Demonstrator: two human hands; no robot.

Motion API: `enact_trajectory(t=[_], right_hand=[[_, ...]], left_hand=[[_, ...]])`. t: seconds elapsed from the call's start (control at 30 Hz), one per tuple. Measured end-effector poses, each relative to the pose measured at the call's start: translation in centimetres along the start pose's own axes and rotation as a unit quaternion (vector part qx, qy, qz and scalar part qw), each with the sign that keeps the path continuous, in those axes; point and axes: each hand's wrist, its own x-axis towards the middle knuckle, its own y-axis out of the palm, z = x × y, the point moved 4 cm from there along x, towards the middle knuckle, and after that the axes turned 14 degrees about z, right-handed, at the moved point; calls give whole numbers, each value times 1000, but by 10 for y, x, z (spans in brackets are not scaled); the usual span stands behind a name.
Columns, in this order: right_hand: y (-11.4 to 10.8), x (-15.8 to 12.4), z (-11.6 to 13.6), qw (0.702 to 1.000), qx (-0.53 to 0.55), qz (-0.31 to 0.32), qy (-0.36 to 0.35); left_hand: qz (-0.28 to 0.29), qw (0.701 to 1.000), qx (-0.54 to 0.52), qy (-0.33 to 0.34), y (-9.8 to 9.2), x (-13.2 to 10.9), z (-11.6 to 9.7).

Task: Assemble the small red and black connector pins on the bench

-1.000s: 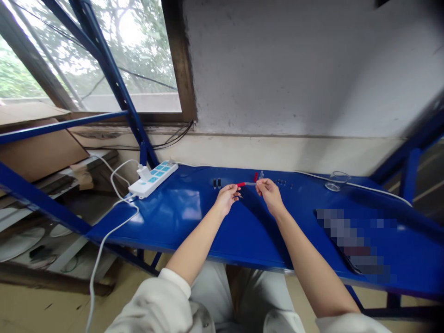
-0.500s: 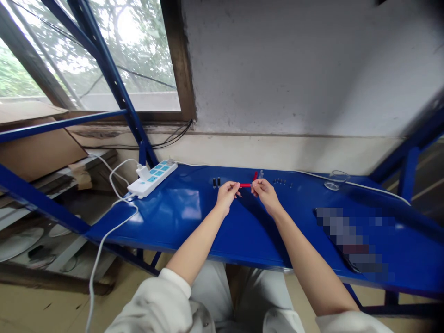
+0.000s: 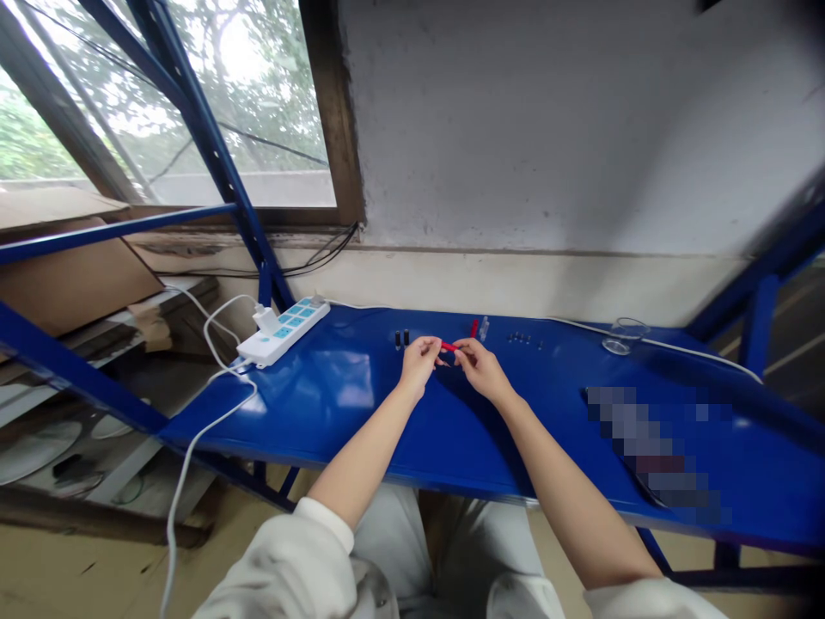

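Over the blue table, my left hand is closed, its thumb and fingers pinching the left end of a slim red tube. My right hand is closed on the right end of the same tube, so only a short red stretch shows between the two. A thin pointed bit, too small to name, pokes out below my left fingers. Behind my hands are two small black cylinders, some red pieces and clear pieces. Several tiny dark parts lie farther right.
A white power strip with a plug and cable sits at the table's left end. At the back right stands a clear cup by a white cable. A blurred-out flat item lies at the right. Blue rack posts flank the table.
My right hand has moved left along the red tube, closer to my left hand, and less of the tube shows. My left hand has hardly moved.
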Motion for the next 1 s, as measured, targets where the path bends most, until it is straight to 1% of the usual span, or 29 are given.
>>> enact_trajectory(t=[0.1, 0.2, 0.3, 0.37, 0.47, 0.57, 0.67, 0.7, 0.77, 0.8, 0.87, 1.0], right_hand=[[0, -1, 0, 998, -60, 17, -7], [-3, -1, -1, 994, -106, 25, -10], [-5, -2, -2, 991, -127, 27, -13], [-7, -3, 1, 990, -133, 25, -23], [-8, -4, 7, 990, -136, 7, -38], [-7, -4, 12, 993, -109, -12, -43], [-4, -4, 13, 995, -88, -18, -39], [-3, -3, 13, 995, -91, -16, -35], [-2, -3, 12, 995, -102, -8, -24], [-2, -3, 11, 994, -106, -4, -19], [-2, -3, 9, 994, -111, 2, -11], [-2, -2, 6, 993, -116, 10, -1]], left_hand=[[11, 999, 38, 34, 1, 0, -4], [39, 991, 98, 86, 3, -2, -10], [62, 973, 187, 123, 5, -4, -18], [71, 954, 258, 139, 6, -4, -28], [111, 912, 365, 151, 7, 0, -50], [176, 849, 474, 157, 8, 9, -77], [251, 793, 532, 158, 5, 24, -104], [256, 778, 551, 162, 2, 30, -112], [242, 753, 589, 166, -6, 44, -124], [236, 745, 604, 157, -10, 50, -126], [229, 729, 630, 135, -17, 61, -123], [252, 689, 671, 111, -24, 66, -97]])
